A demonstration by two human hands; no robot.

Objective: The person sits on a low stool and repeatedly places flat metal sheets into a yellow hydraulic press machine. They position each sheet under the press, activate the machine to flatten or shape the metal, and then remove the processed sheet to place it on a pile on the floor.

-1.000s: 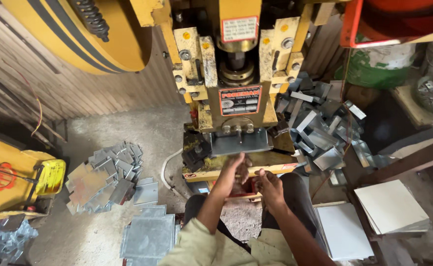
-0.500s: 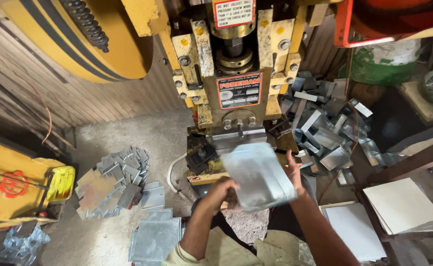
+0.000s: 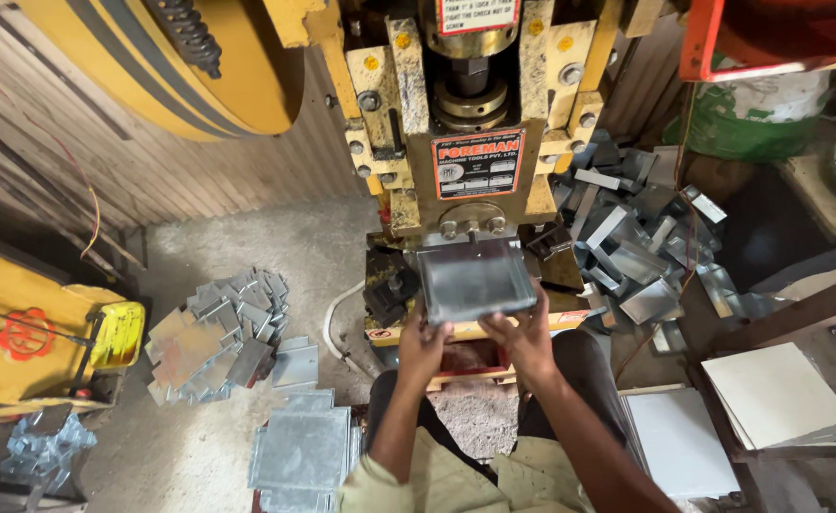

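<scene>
Two hands: left hand (image 3: 425, 344) and right hand (image 3: 526, 332), each grip closed on the metal tray's near edge.
Metal tray (image 3: 475, 277): grey, shiny, rectangular, shallow, edges bent up, held under the yellow press (image 3: 465, 114).

The top edge cuts off the yellow flywheel (image 3: 152, 66), and the metal sheet (image 3: 475, 280) hides both hands' fingertips.

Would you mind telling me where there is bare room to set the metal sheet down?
Bare floor lies between the press base and the left blank pile. Right of the press, the bent-parts heap crowds everything.
</scene>
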